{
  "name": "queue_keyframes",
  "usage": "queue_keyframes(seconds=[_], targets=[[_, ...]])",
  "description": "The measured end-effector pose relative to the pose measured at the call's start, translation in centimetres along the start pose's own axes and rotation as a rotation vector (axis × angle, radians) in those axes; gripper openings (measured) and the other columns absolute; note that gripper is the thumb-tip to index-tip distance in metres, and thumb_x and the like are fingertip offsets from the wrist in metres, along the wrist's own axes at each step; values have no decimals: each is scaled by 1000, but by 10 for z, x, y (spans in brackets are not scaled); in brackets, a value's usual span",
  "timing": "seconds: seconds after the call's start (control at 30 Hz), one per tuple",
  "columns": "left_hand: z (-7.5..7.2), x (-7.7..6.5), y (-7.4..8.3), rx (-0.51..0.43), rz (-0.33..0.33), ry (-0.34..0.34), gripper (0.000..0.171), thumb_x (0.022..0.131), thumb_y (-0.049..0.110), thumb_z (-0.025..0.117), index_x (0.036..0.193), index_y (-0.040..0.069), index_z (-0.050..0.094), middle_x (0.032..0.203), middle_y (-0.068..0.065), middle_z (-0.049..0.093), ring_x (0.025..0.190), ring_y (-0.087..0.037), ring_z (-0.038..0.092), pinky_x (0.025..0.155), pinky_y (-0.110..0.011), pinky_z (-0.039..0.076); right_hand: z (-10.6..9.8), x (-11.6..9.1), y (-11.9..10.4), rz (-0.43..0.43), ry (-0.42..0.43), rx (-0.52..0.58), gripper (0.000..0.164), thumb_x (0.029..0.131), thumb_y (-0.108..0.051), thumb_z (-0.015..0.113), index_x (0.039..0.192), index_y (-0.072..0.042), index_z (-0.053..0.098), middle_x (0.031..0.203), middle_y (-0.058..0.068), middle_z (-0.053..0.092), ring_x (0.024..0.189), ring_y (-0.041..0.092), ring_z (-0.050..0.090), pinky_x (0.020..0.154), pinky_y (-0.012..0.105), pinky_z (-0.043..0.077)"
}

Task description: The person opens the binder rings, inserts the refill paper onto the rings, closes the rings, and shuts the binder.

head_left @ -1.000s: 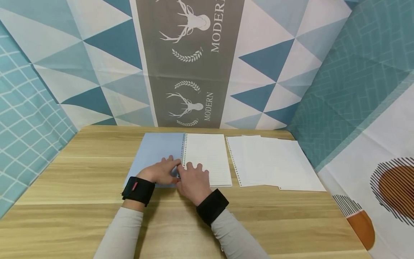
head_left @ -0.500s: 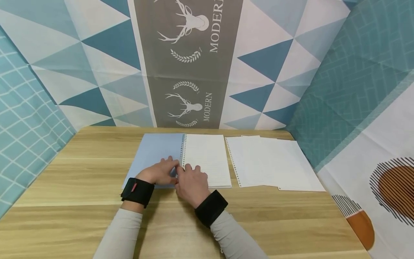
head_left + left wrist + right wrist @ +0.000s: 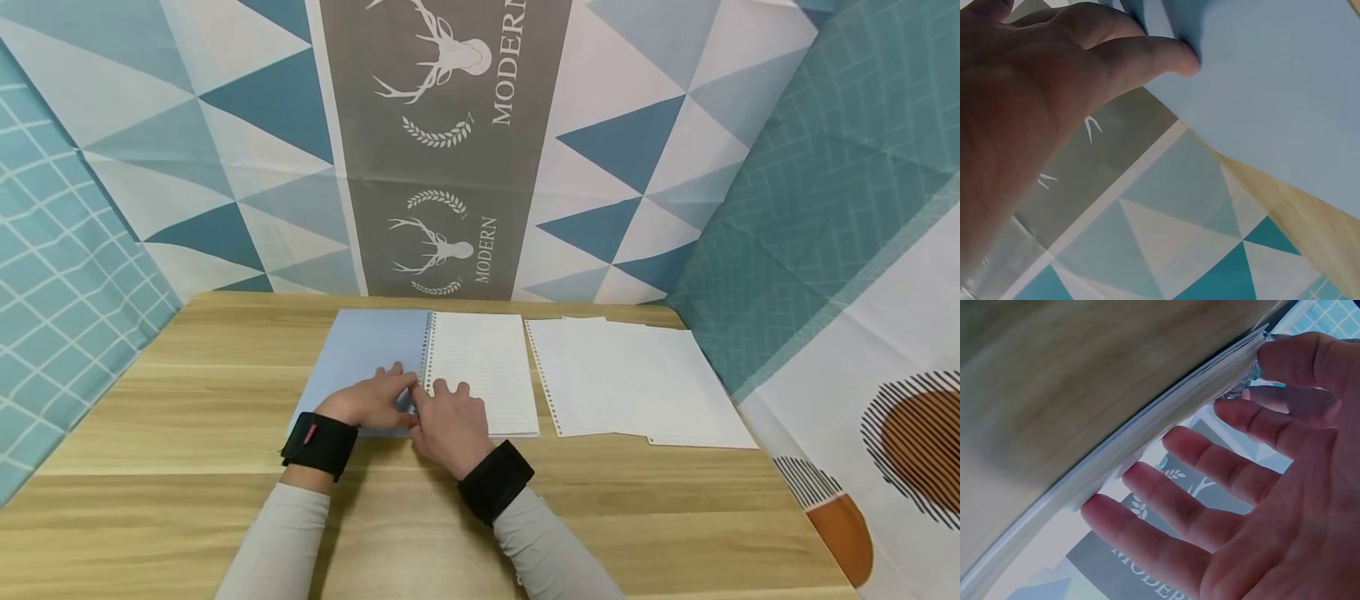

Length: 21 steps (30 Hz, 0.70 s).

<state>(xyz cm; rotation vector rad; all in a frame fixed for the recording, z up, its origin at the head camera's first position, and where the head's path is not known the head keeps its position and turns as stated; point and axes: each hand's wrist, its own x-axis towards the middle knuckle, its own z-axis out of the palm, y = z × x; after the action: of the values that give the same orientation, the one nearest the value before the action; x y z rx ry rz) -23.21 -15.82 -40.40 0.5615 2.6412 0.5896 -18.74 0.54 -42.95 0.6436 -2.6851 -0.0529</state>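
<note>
An open loose-leaf notebook [image 3: 480, 350] lies flat on the table, its light blue cover [image 3: 378, 337] on the left and lined white pages on the right. Clear rings [image 3: 1246, 381] run down the middle. My left hand [image 3: 371, 402] pinches the lower end of the ring binding with thumb and index finger, other fingers touching the cover. On the other side, my right hand [image 3: 450, 425] grips the same end between thumb and index finger, its remaining fingertips on the page. The two hands meet there and hide the lowest rings in the head view.
Several loose punched sheets [image 3: 600, 375] lie overlapping to the right of the notebook, close to its page edge. The wooden table [image 3: 405, 517] ends at a patterned cloth backdrop [image 3: 442, 167] behind and cloths at both sides.
Both hands keep their place at the lower end of the binding. Only a slight shift of the head view shows; the notebook and sheets lie as before.
</note>
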Motion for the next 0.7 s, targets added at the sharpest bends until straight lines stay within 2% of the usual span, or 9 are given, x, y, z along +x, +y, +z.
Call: queue_keyframes(seconds=[0.27,0.47,0.7], targets=[[-1,1,0,3,-9,0,23,90,28,76,105,20,59,162,-39,19,146,-66,14,114,-74,27,-9,0,12,-49,-142,89,40,95,-37,66,135,-31,62,98,5,68,67,26,57,47,39,49],[-2,1,-1,14,4,3,25,89,28,77,103,18,58,161,-38,21,146,-67,15,113,-73,30,-7,3,22,-100,-130,119,33,97,-48,65,126,-33,69,93,3,68,68,23,56,48,33,45],[-1,3,-3,11,13,12,25,89,31,77,102,18,59,157,-36,32,145,-67,19,111,-72,33,-5,5,23,-112,-148,137,33,97,-48,66,124,-31,70,93,2,68,69,22,55,49,32,45]])
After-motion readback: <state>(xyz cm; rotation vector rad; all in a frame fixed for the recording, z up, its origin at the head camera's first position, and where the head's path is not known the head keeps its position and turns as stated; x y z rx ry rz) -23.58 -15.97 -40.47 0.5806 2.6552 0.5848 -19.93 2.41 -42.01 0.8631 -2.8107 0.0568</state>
